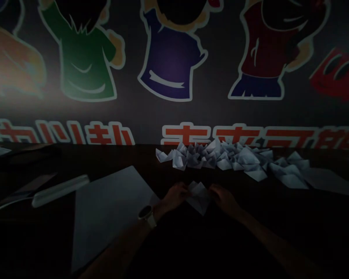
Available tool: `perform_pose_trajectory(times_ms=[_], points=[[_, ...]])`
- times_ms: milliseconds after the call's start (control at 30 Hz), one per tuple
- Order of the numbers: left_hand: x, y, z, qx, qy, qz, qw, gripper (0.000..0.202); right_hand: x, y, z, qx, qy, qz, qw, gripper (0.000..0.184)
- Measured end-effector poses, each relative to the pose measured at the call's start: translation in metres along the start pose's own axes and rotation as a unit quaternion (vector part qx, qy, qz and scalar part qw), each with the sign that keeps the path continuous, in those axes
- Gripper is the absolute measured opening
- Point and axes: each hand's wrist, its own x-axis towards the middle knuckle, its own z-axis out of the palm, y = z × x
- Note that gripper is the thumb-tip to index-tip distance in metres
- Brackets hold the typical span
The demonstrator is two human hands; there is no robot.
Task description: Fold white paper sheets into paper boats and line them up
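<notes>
Between my two hands is a small piece of folded white paper (pixel 200 198), its peaks pointing up and one corner pointing down toward me. My left hand (pixel 177 193), with a watch (pixel 145 212) on its wrist, grips the paper's left edge with curled fingers. On the opposite side my right hand (pixel 223 197) pinches the right edge. Dim light hides the fingertips' detail. Behind the hands lies a heap of folded white paper pieces (pixel 247 158), several of them overlapping.
A large white sheet or stack of paper (pixel 104 209) lies left of my hands on the dark table. Farther left are a long pale object (pixel 61 190) and a flat thin item (pixel 26 190). A flat sheet (pixel 333 180) lies far right. The painted wall (pixel 133 108) rises behind the table.
</notes>
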Motion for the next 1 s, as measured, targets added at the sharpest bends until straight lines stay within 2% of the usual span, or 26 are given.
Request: perform_pose_trajectory(times_ms=[167, 267, 500, 767, 933, 1000], points=[[0.003, -0.004, -0.002, -0.029, 0.024, -0.125, 0.991, 0.020, 0.006, 0.005, 0.009, -0.071, 0.019, 0.070, 0.995, 0.023], [0.004, -0.005, -0.003, -0.025, 0.052, -0.160, 0.985, 0.017, 0.011, 0.005, 0.012, -0.105, -0.004, 0.099, 0.989, 0.024], [0.002, -0.004, 0.004, -0.024, 0.056, -0.146, 0.987, 0.011, 0.021, 0.005, 0.012, -0.151, -0.043, 0.106, 0.982, 0.018], [0.004, -0.006, 0.008, -0.008, 0.048, -0.126, 0.991, 0.010, 0.030, 0.004, 0.013, -0.180, -0.052, 0.118, 0.975, 0.018], [0.001, 0.004, 0.006, 0.091, 0.023, -0.134, 0.987, 0.009, 0.031, 0.006, 0.013, -0.170, -0.050, 0.118, 0.977, 0.011], [0.000, 0.008, 0.005, 0.129, 0.023, -0.135, 0.982, 0.016, 0.031, 0.006, 0.013, -0.160, -0.045, 0.113, 0.980, 0.009]])
